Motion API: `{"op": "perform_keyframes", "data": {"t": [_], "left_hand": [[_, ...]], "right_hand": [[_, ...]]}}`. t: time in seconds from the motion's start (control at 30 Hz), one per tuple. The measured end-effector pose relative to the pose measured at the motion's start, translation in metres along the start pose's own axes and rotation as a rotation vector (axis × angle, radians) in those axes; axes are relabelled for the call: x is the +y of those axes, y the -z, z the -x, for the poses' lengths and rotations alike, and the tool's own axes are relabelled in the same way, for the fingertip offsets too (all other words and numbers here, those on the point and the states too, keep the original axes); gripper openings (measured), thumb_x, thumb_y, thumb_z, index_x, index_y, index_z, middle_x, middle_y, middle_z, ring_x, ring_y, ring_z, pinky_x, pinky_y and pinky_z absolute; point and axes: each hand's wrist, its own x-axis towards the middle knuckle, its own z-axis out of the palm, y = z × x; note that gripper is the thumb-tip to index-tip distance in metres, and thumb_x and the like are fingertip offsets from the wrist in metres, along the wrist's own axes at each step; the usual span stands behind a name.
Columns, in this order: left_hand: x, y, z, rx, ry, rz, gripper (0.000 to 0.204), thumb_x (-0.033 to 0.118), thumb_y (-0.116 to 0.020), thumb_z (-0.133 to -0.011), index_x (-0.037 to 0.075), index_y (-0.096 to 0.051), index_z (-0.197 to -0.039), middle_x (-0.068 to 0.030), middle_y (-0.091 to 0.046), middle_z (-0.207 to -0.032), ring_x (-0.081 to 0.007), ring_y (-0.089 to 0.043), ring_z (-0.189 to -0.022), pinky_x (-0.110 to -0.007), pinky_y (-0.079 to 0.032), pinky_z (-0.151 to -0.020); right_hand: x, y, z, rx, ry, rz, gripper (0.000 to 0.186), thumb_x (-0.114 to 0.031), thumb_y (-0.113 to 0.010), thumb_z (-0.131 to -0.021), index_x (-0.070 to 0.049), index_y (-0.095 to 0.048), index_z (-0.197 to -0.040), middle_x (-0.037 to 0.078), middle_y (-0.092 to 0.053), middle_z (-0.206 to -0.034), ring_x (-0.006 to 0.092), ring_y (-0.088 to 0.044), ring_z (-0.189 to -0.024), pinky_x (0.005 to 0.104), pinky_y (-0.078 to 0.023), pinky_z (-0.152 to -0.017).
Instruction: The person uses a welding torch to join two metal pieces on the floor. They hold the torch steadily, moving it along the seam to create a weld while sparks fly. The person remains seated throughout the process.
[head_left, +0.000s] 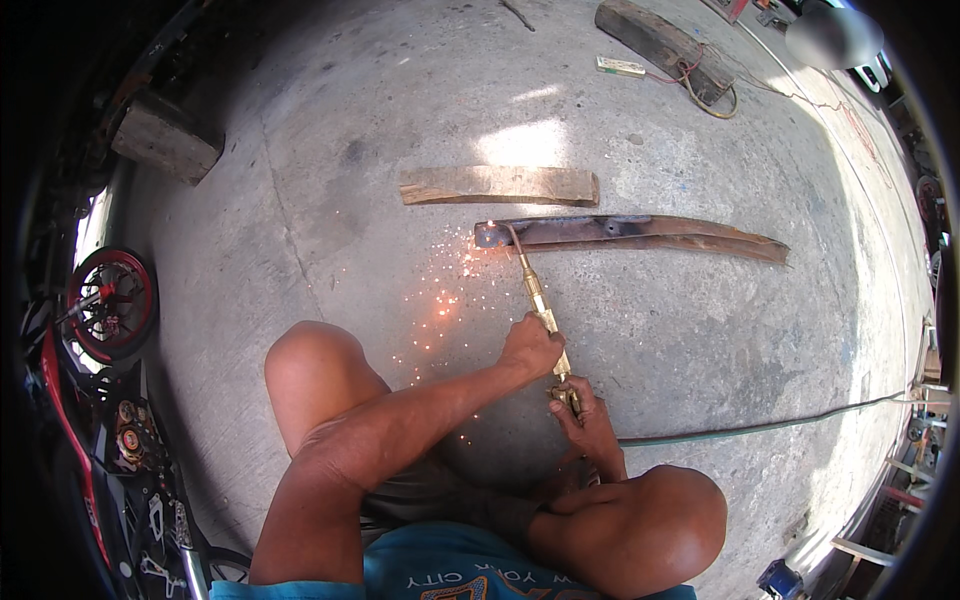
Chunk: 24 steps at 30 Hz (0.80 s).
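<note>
A grey concrete floor (330, 200) filled the view, sunlit in patches ahead of both hands. A motorcycle (100, 400) with a red-rimmed wheel stood far off to the left of the left hand. Just beyond the hands, a long rusty metal strip (650, 235) lay flat on the floor, and a wooden plank (498, 185) lay parallel just past it, the two apart. A larger dark timber (665, 45) with wire looped on it rested well ahead and to the right; a wooden block (165, 135) sat far ahead to the left. A green hose (760, 428) ran away rightward from the right hand.

The brass cutting torch (540, 310) reached from the hands up to the strip's left end, its tip at the metal, orange sparks (440, 300) scattering to the left of it. The left hand (530, 345) was closed around the torch's middle. The right hand (585, 420) gripped its rear end, where the hose met it. No containers showed.
</note>
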Motion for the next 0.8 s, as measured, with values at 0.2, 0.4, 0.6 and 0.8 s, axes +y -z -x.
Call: {"op": "perform_keyframes", "data": {"t": [0.2,0.4,0.6,0.8], "left_hand": [[0.002,0.003,0.001,-0.018,0.008,0.015,0.057,0.027,-0.069,-0.088,-0.02,-0.053,-0.116,-0.0383,-0.069,-0.099,-0.0491,-0.071,-0.098,-0.049,-0.058,-0.087],[0.002,0.002,0.002,-0.004,0.005,0.006,0.056,0.027,-0.07,-0.088,-0.02,-0.054,-0.115,-0.0378,-0.069,-0.099,-0.0485,-0.071,-0.098,-0.048,-0.058,-0.087],[0.007,0.004,0.003,-0.021,0.016,0.019,0.054,0.027,-0.07,-0.089,-0.02,-0.055,-0.113,-0.0376,-0.069,-0.099,-0.0482,-0.071,-0.099,-0.048,-0.059,-0.087],[0.008,0.007,0.005,-0.026,0.026,0.008,0.054,0.027,-0.07,-0.089,-0.02,-0.056,-0.113,-0.0368,-0.069,-0.098,-0.0473,-0.071,-0.098,-0.047,-0.059,-0.086]], "right_hand": [[-0.001,0.0,-0.001,0.009,0.019,0.015,0.038,-0.021,-0.072,-0.098,-0.011,-0.05,-0.127,0.017,-0.07,-0.094,0.0329,-0.071,-0.082,0.0416,-0.054,-0.075],[0.003,-0.002,0.001,0.028,0.023,0.019,0.04,-0.021,-0.073,-0.098,-0.012,-0.047,-0.126,0.018,-0.07,-0.093,0.0332,-0.07,-0.081,0.0423,-0.054,-0.074],[0.009,-0.002,0.001,0.027,0.029,0.014,0.043,-0.022,-0.075,-0.097,-0.013,-0.042,-0.124,0.017,-0.07,-0.093,0.0321,-0.069,-0.077,0.0431,-0.053,-0.071],[0.003,0.0,0.001,0.014,0.012,0.027,0.043,-0.023,-0.074,-0.097,-0.013,-0.042,-0.124,0.018,-0.07,-0.096,0.0329,-0.07,-0.078,0.0434,-0.053,-0.072]]}}
